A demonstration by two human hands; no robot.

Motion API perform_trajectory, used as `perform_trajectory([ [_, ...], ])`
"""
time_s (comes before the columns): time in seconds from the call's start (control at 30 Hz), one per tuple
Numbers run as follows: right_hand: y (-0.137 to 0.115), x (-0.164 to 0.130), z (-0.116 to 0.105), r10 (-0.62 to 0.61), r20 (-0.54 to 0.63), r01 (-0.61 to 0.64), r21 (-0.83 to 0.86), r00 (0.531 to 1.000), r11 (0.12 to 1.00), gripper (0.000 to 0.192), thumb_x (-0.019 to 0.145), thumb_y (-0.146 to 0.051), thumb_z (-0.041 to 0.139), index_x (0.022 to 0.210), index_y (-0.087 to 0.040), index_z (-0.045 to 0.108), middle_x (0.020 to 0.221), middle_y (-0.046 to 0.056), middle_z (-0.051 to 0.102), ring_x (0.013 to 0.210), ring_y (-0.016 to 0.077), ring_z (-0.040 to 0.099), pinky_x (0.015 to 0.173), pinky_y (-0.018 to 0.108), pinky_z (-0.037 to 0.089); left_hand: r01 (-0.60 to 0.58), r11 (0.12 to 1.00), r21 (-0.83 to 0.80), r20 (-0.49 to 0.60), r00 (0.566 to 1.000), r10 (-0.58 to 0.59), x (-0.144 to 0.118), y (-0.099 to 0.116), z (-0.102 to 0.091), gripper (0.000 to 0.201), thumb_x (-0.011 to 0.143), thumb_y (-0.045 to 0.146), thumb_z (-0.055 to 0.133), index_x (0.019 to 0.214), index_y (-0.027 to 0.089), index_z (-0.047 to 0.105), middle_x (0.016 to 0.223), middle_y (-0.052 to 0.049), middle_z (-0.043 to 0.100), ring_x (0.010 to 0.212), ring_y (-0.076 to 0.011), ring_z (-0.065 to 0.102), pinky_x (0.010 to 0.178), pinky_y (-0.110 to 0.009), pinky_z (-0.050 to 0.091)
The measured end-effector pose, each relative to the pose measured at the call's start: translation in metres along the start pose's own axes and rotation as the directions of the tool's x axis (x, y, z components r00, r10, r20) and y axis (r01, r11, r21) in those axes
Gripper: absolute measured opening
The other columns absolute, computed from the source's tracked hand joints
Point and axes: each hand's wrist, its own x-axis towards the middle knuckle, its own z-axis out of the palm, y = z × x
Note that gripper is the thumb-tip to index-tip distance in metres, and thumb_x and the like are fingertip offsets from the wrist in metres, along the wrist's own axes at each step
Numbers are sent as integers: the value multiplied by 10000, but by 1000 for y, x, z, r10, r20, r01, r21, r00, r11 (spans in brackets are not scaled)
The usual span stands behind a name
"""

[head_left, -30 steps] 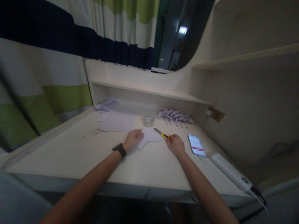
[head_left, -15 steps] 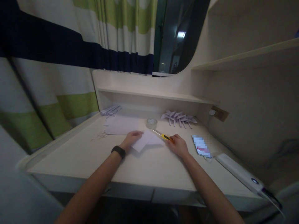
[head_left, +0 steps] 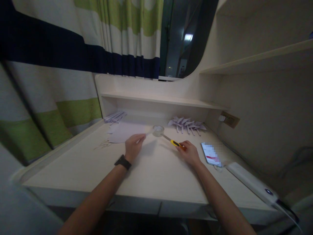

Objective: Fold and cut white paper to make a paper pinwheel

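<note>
On a pale laminate desk (head_left: 156, 173), the right hand (head_left: 189, 152) pinches a slim yellow utility knife (head_left: 171, 141) — blade aimed up-left toward a clear tape roll (head_left: 158, 130). The left hand (head_left: 133, 147), fingers curled together, lifts a thin white paper sheet (head_left: 146, 133).

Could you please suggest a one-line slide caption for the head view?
Left hand lifts a paper piece while right hand holds a yellow utility knife near tape roll.
</note>
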Motion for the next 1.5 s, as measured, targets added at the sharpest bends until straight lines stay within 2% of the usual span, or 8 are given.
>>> perform_trajectory([
  [0.1,0,-1,-2,-39,117,42,-21,992,999,309,844,-415,504,958,-193,685,940,56,639,793,162,587,711,247,394,-234,967,102,152,964,218,-4,-2,-1,242,855,191,495,965,237,705,1057,-33,693,1063,-220,600,964,-402,423],
  [0.2,-1,-2,-4,-23,160,36,-76,987,996,299,826,-395,517,958,-197,698,939,58,651,806,167,592,715,245,384,-366,921,131,292,902,317,-9,-4,2,308,839,105,461,1002,219,695,1079,-46,683,1090,-221,590,958,-414,435],
  [0.53,-1,-2,-18,-58,253,87,-107,966,990,290,801,-411,529,883,-224,736,873,55,691,771,174,606,653,244,366,-485,874,-32,584,701,410,-26,4,17,303,810,125,479,1012,223,684,1093,-54,678,1078,-211,596,954,-413,447],
  [0.67,0,-3,-20,-54,271,93,-132,961,987,277,809,-403,524,857,-236,740,871,56,694,768,176,601,640,248,346,-437,898,-45,574,725,382,-28,3,20,272,804,287,573,1050,232,673,1124,-81,661,1119,-248,564,983,-432,409],
  [0.8,-2,-4,-20,-96,284,133,-115,954,984,277,811,-428,523,822,-244,730,861,41,682,753,170,592,618,247,325,-375,924,80,582,770,262,-29,-2,23,611,753,504,615,1271,193,524,1368,-140,460,1280,-296,392,1057,-461,285],
  [0.93,-5,-4,-15,-111,311,144,-83,944,986,280,816,-434,523,835,-238,721,875,41,667,784,168,581,663,239,341,-332,930,158,648,745,156,-33,-7,26,639,836,551,471,1367,203,399,1438,-144,356,1322,-285,322,1070,-453,233],
  [1.17,-6,-3,0,-203,298,186,83,933,979,265,808,-353,562,1003,-245,704,897,35,649,822,165,570,735,236,377,-295,947,130,632,760,150,-35,-8,27,584,850,512,476,1344,203,428,1368,-127,463,1281,-276,381,1059,-424,248],
  [1.5,-7,-4,4,-258,322,191,226,911,955,222,771,-310,621,945,-223,726,837,38,622,751,153,554,666,229,368,-383,905,185,638,747,186,-32,-2,27,536,874,499,444,1283,154,465,1211,-127,542,1104,-246,495,981,-368,352],
])
